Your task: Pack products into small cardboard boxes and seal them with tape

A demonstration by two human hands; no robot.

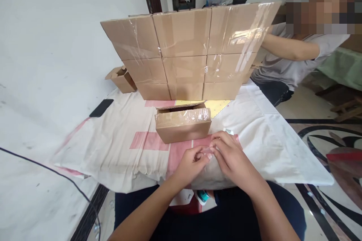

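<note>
My left hand (pixel 194 162) and my right hand (pixel 230 156) meet over the near part of the table. Both are closed, fingertips pinching a small clear plastic piece (pixel 207 150) between them; its exact kind is too small to make out. Just beyond the hands is a small cardboard box (pixel 183 131) with clear tape along its upper front edge. Its top stands partly open, and neither hand touches it. Near my right hand's knuckles lies a small whitish item (pixel 228 131), partly hidden.
A wall of several taped cardboard boxes (pixel 183 41) rises at the table's back. An open carton (pixel 123 80) and a black phone (pixel 101 108) are at the left. A co-worker (pixel 294 51) reaches behind the stack. Wrinkled cloth (pixel 113 150) covers the table.
</note>
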